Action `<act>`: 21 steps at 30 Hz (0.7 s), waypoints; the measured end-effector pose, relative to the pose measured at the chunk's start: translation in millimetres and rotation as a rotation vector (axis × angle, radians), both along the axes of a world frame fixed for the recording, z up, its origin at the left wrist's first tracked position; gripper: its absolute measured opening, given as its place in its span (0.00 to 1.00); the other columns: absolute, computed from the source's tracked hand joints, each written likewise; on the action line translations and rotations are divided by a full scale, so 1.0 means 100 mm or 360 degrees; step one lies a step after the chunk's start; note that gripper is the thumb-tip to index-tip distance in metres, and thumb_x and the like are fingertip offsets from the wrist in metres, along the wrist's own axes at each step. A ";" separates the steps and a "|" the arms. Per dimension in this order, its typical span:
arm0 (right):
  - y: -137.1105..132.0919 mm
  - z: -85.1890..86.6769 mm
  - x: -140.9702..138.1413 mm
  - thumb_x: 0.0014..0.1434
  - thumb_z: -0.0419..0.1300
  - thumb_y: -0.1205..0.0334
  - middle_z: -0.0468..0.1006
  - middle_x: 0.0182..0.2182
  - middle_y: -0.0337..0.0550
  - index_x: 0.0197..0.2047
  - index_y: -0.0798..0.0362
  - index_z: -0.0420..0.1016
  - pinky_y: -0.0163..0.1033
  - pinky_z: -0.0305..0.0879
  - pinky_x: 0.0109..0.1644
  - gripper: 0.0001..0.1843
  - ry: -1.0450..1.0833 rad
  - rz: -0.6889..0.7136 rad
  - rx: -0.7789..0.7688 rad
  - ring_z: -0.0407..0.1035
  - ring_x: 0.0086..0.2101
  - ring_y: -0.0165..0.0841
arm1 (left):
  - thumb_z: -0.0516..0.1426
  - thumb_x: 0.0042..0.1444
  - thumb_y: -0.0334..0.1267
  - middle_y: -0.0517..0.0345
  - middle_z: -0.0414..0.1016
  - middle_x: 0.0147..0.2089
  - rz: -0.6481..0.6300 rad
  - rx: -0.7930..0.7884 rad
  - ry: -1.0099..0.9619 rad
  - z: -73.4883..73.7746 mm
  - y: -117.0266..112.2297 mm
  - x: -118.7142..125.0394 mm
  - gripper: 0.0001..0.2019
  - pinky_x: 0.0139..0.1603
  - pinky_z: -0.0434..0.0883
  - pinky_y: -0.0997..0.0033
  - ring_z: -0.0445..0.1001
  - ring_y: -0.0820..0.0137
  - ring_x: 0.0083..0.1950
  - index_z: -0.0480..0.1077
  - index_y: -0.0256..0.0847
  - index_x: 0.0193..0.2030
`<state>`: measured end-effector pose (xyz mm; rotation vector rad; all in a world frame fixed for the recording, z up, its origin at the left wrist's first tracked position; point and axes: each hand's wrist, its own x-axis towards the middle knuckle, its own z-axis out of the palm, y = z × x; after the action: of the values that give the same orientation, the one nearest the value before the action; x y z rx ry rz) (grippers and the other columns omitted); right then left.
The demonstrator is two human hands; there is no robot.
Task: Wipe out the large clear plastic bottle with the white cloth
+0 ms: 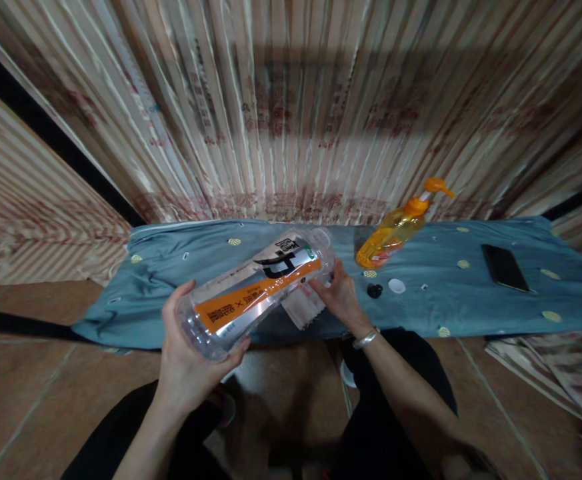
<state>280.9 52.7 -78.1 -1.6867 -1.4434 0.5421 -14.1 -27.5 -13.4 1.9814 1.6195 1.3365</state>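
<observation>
A clear plastic bottle (255, 287) with an orange, white and black label lies tilted in the air, its open neck pointing away to the right. My left hand (191, 360) cups its base, fingers wrapped round it. My right hand (338, 293) grips the bottle near the shoulder, fingers curled; a silver bracelet sits on that wrist. Just below the right hand a pale cloth or wrapper (303, 308) rests on the blue-grey cloth (471, 300). A black cap (375, 291) and a white cap (397, 286) lie on the cloth right of my right hand.
An orange pump bottle (395, 230) stands leaning on the cloth behind the caps. A black phone (505, 268) lies at the right. Striped curtains (291, 107) hang behind. Brown floor tiles (31, 380) and my dark-clothed knees are below.
</observation>
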 end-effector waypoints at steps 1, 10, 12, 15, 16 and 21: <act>0.00 0.00 0.00 0.54 0.66 0.40 0.85 0.42 0.54 0.58 0.54 0.70 0.49 0.75 0.44 0.35 -0.0018 -0.0005 0.0004 0.81 0.41 0.48 | 0.75 0.42 0.46 0.46 0.74 0.56 0.0002 0.0002 -0.0005 0.01 0.00 0.00 0.52 0.50 0.84 0.47 0.82 0.50 0.50 0.57 0.45 0.72; 0.00 0.02 0.01 0.54 0.64 0.38 0.85 0.43 0.58 0.58 0.55 0.70 0.53 0.76 0.46 0.37 -0.0023 0.0026 0.0027 0.81 0.41 0.49 | 0.73 0.44 0.49 0.45 0.73 0.57 0.0050 0.0062 0.0005 0.02 -0.01 0.07 0.50 0.49 0.83 0.48 0.81 0.52 0.49 0.58 0.44 0.73; 0.00 0.02 0.01 0.54 0.65 0.38 0.85 0.42 0.58 0.57 0.55 0.70 0.52 0.77 0.45 0.37 -0.0016 0.0019 0.0028 0.81 0.40 0.50 | 0.73 0.45 0.49 0.45 0.74 0.57 -0.0007 0.0104 0.0102 0.01 0.01 0.05 0.51 0.47 0.84 0.51 0.81 0.53 0.48 0.56 0.44 0.73; 0.00 0.00 0.01 0.54 0.65 0.37 0.86 0.42 0.56 0.57 0.54 0.70 0.51 0.76 0.45 0.36 -0.0027 0.0013 0.0018 0.81 0.40 0.49 | 0.72 0.46 0.50 0.48 0.75 0.53 -0.0014 0.0142 0.0109 0.02 0.02 0.06 0.50 0.43 0.84 0.53 0.81 0.55 0.45 0.56 0.44 0.73; 0.00 0.00 0.01 0.54 0.65 0.37 0.86 0.43 0.56 0.57 0.54 0.70 0.51 0.76 0.45 0.36 -0.0034 0.0013 0.0016 0.81 0.40 0.49 | 0.72 0.45 0.51 0.48 0.75 0.51 0.0006 0.0159 0.0086 0.03 0.03 0.07 0.49 0.42 0.83 0.52 0.81 0.55 0.44 0.57 0.44 0.72; 0.01 -0.03 0.01 0.55 0.65 0.36 0.86 0.42 0.56 0.59 0.54 0.70 0.49 0.76 0.45 0.37 -0.0077 -0.0003 0.0047 0.82 0.41 0.49 | 0.71 0.44 0.52 0.49 0.75 0.49 0.0051 0.0161 0.0031 0.07 0.04 0.12 0.46 0.40 0.83 0.51 0.81 0.55 0.41 0.60 0.43 0.69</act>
<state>281.6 53.3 -81.4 -1.6881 -1.4774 0.4798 -1.8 -23.7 -6.3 2.0399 1.6294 1.4422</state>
